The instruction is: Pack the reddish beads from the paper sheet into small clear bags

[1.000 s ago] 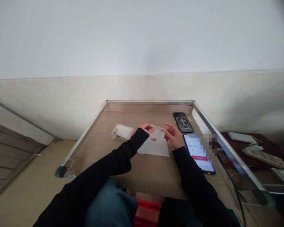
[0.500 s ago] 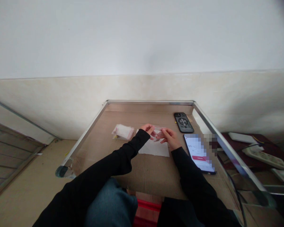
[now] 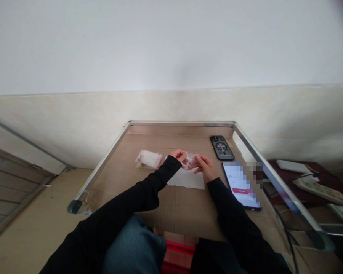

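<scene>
Both hands meet over a white sheet of paper (image 3: pixel 187 179) on a cardboard-covered table (image 3: pixel 177 205). My left hand (image 3: pixel 179 155) and my right hand (image 3: pixel 203 166) pinch a small clear plastic bag with a red strip (image 3: pixel 191 157) between them, held just above the paper. The fingers of both hands are closed on the bag. Whatever is inside the bag is too small to make out. A pile of similar small clear bags (image 3: pixel 148 158) lies to the left of my left hand.
A dark phone (image 3: pixel 222 147) lies face down at the far right of the table. A second phone with a lit screen (image 3: pixel 240 185) lies beside my right forearm. A metal rim (image 3: pixel 180 123) frames the table. A power strip (image 3: pixel 317 187) and cables sit on the right.
My right hand moved left to the bag that my left hand held and closed on it. Since half a second ago nothing has visibly moved.
</scene>
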Available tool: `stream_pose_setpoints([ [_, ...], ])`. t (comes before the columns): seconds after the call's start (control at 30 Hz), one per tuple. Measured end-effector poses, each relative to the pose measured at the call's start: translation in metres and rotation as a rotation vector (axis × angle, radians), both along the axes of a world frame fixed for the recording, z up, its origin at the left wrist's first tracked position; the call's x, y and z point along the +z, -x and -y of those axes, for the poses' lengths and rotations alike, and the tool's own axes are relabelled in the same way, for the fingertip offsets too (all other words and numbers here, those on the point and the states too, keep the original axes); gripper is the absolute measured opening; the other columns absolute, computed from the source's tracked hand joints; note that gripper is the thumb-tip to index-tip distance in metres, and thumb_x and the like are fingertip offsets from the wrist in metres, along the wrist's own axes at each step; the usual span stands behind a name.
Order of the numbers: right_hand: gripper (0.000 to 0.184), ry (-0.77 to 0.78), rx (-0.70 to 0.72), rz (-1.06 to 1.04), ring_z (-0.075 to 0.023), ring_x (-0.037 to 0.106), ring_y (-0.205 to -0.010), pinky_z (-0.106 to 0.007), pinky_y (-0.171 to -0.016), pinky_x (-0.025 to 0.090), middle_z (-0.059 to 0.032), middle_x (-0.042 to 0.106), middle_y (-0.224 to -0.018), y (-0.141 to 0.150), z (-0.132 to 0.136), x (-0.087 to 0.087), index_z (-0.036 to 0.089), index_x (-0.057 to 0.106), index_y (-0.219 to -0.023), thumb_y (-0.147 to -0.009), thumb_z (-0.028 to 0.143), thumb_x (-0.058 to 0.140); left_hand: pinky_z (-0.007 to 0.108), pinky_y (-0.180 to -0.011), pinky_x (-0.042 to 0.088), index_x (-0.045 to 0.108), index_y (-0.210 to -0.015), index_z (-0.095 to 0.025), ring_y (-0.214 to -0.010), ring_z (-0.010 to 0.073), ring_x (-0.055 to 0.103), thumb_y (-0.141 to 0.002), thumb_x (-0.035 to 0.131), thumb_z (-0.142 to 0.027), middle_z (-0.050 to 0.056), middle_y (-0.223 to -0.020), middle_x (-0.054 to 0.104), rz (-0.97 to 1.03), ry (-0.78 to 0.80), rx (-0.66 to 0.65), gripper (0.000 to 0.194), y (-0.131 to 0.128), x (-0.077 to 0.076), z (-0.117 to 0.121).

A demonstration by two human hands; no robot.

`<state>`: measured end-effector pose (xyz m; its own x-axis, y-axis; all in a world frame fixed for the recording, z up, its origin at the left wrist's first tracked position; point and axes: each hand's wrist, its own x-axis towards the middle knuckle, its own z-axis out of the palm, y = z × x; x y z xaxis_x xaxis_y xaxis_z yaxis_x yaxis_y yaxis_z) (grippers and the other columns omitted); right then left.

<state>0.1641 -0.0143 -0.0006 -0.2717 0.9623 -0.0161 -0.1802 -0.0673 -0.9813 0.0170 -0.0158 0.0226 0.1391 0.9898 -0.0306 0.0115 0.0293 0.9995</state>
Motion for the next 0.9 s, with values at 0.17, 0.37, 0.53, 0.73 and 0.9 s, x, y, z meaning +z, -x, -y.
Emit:
stream_pose_setpoints([
  [0.17,0.029,-0.01,-0.001,0.005,-0.0182,0.061,-0.057,-0.019,-0.036,0.044,-0.0075,0.063,-0.068,-0.0001,-0.0006,-0.0014,0.013,0.05,-0.078,-0.074,0.042,0.047,0.019,-0.038,0.044,0.045,-0.068,-0.012,-0.048,0.0083,0.051,-0.07,0.049,-0.039,0.002,-0.06,0.053,-0.002,-0.01,-0.003,0.028,0.0,0.0005,0.0003],
  [0.37,0.029,-0.012,0.007,0.007,-0.0176,0.061,-0.057,-0.018,-0.036,0.043,-0.0072,0.063,-0.069,0.0001,-0.0002,-0.0015,0.014,0.05,-0.078,-0.073,0.042,0.047,0.019,-0.037,0.043,0.046,-0.07,-0.012,-0.048,0.0077,0.05,-0.07,0.048,-0.041,0.001,-0.061,0.053,-0.008,-0.021,-0.005,0.029,0.001,-0.0044,-0.0015],
  [0.53,0.029,-0.018,0.006,0.007,-0.0171,0.061,-0.055,-0.018,-0.035,0.042,-0.0069,0.062,-0.068,-0.0001,-0.0006,-0.0011,0.014,0.05,-0.078,-0.073,0.043,0.048,0.018,-0.036,0.042,0.046,-0.068,-0.012,-0.048,0.0079,0.05,-0.069,0.048,-0.041,0.001,-0.06,0.052,-0.022,-0.044,-0.001,0.029,0.0019,-0.0047,-0.0016],
  [0.73,0.029,-0.039,0.0,0.013,-0.0173,0.06,-0.055,-0.018,-0.035,0.041,-0.0071,0.062,-0.069,-0.0014,0.0008,0.0027,0.013,0.053,-0.08,-0.071,0.04,0.05,0.017,-0.036,0.041,0.044,-0.062,-0.013,-0.047,0.0074,0.049,-0.068,0.049,-0.039,0.001,-0.057,0.052,-0.043,-0.064,-0.012,0.028,0.0032,-0.0063,-0.004],
  [0.9,0.029,-0.062,-0.043,0.02,-0.0162,0.059,-0.051,-0.019,-0.036,0.041,-0.006,0.061,-0.065,-0.0025,0.0005,0.0012,0.012,0.054,-0.078,-0.07,0.04,0.051,0.018,-0.036,0.041,0.047,-0.067,-0.012,-0.047,0.0074,0.049,-0.069,0.049,-0.037,0.003,-0.063,0.054,-0.059,-0.05,-0.006,0.025,-0.0003,0.0013,-0.0014],
])
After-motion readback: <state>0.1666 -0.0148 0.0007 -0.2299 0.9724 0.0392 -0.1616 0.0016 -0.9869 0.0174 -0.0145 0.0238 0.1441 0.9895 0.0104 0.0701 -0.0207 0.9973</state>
